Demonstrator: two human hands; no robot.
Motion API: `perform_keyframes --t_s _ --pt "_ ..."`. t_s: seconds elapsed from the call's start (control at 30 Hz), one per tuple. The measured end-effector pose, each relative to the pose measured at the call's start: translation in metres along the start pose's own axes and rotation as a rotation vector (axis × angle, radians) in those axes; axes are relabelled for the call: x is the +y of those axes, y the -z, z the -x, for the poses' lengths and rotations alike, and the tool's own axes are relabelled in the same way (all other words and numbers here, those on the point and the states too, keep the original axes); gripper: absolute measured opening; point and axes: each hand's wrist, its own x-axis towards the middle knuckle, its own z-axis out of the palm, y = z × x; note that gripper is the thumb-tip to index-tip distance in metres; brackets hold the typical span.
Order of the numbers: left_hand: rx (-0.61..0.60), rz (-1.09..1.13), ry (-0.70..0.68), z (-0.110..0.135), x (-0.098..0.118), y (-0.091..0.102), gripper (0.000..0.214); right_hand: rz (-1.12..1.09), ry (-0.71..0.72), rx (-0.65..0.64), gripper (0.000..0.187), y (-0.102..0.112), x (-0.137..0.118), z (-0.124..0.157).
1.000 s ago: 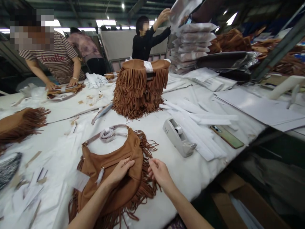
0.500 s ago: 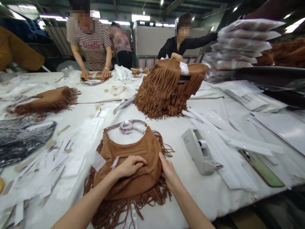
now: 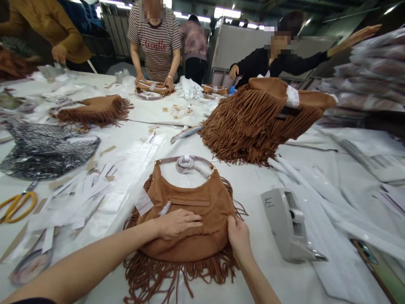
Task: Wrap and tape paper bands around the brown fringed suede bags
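A brown suede fringed handbag [image 3: 190, 207] lies flat on the white table [image 3: 268, 274] in front of me, its wrapped strap [image 3: 186, 162] arching away from me. My left hand [image 3: 177, 223] rests flat on the bag's lower front, fingers stretched out. My right hand [image 3: 238, 238] grips the bag's right edge, thumb on top and fingers curled under the suede. Fringe [image 3: 171, 274] spills out below both hands.
A grey tape dispenser [image 3: 287, 226] stands right of the bag, a phone [image 3: 379, 266] beyond it. A stack of fringed bags [image 3: 262, 118] sits behind. Paper strips [image 3: 82, 198], yellow scissors [image 3: 15, 206] and a grey bag [image 3: 44, 150] lie left. Three people work across the table.
My view swung left. The bag was turned square to me. My left hand flattened on its front and my right hand took hold of its right edge.
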Motion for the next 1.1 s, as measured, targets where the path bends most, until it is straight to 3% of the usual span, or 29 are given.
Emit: perform_keyframes --t_s 0.2,0.37,0.43,0.5,0.57,0.63,0.7,0.77,0.9,1.1 --pt "0.043 0.107 0.064 0.0 -0.011 -0.006 0.054 0.419 0.14 0.084 0.035 0.006 0.017 -0.001" --pt "0.179 0.166 0.081 -0.001 0.007 0.009 0.039 0.591 0.164 0.053 0.032 0.001 0.021 -0.017" --pt "0.35 0.233 0.173 0.014 0.019 0.022 0.033 0.613 0.161 0.023 0.033 0.001 0.021 -0.021" --pt "0.641 0.273 0.335 0.044 0.027 0.034 0.033 0.627 0.16 0.022 0.035 0.001 0.019 -0.021" --pt "0.94 0.245 0.592 0.083 0.029 0.039 0.035 0.645 0.153 0.029 0.037 0.002 0.018 -0.021" --pt "1.061 0.165 0.889 0.119 0.026 0.034 0.035 0.663 0.143 0.007 0.039 0.003 0.017 -0.021" --pt "1.007 0.13 1.032 0.142 0.02 0.021 0.032 0.672 0.128 -0.03 0.043 0.005 0.016 -0.023" --pt "0.932 0.131 1.038 0.148 0.014 0.007 0.027 0.664 0.106 -0.064 0.047 0.007 0.014 -0.026" --pt "0.859 0.108 1.013 0.131 0.008 -0.009 0.023 0.662 0.042 -0.143 0.054 0.009 0.005 -0.029" --pt "0.861 0.022 1.01 0.117 0.009 -0.009 0.019 0.7 0.035 -0.149 0.051 0.012 -0.003 -0.028"
